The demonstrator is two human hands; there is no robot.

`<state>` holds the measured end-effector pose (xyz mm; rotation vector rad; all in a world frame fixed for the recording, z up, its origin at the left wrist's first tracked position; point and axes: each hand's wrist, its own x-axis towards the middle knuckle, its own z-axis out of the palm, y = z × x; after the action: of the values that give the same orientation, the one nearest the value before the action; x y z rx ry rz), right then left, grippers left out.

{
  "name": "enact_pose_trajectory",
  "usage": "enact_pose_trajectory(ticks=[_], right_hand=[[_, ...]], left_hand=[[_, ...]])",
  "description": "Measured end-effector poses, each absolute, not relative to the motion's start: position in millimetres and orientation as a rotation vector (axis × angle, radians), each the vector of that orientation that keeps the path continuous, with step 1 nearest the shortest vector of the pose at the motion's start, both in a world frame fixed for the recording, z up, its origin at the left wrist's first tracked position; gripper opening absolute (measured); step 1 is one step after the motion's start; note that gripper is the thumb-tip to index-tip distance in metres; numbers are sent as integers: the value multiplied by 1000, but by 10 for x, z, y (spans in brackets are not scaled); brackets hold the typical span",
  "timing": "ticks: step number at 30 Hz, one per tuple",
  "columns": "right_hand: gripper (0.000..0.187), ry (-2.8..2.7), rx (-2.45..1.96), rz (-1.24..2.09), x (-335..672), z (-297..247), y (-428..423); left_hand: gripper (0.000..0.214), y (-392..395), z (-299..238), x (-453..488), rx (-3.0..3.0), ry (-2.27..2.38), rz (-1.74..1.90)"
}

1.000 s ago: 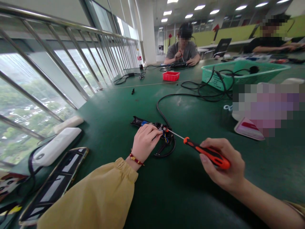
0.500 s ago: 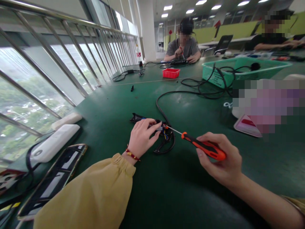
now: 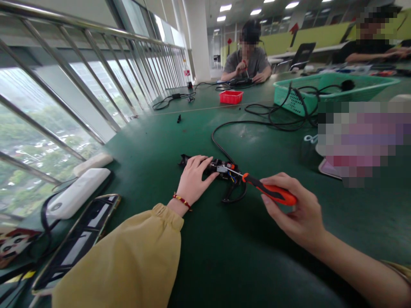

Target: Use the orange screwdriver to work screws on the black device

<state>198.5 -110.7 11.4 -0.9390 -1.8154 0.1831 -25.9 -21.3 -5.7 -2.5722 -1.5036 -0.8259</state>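
An opened black corded device [image 3: 233,167] lies on the green table, with blue and yellow wires, an orange-red part and a grey block showing inside. My left hand [image 3: 195,172] rests over its left part and grips it, fingers on the far side and thumb near the grey block. In my right hand [image 3: 302,207] is a red and black screwdriver [image 3: 269,189], held by its handle. The screwdriver's thin shaft points left into the open device by the grey block. The exact contact of its tip is too small to make out.
A green basket [image 3: 297,100] holds black cable, and the device's cord runs toward it. A red tray [image 3: 231,97] and a small black piece [image 3: 179,118] lie farther back. On the left are a phone [image 3: 77,239] and white power bank [image 3: 80,192]. Another person [image 3: 247,60] sits opposite.
My left hand has slid left along the device, uncovering more of the grey block. The device has shifted slightly right, and the screwdriver's tip now lies nearer that block.
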Motion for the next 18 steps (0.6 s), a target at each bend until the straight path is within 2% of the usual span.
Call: enact_pose_trajectory(ticks=[18], right_hand=[[24,-1803,-968,164,1997,117,-1096]], left_hand=[[42,-286,-66,-158,-2525,-1533,-785]])
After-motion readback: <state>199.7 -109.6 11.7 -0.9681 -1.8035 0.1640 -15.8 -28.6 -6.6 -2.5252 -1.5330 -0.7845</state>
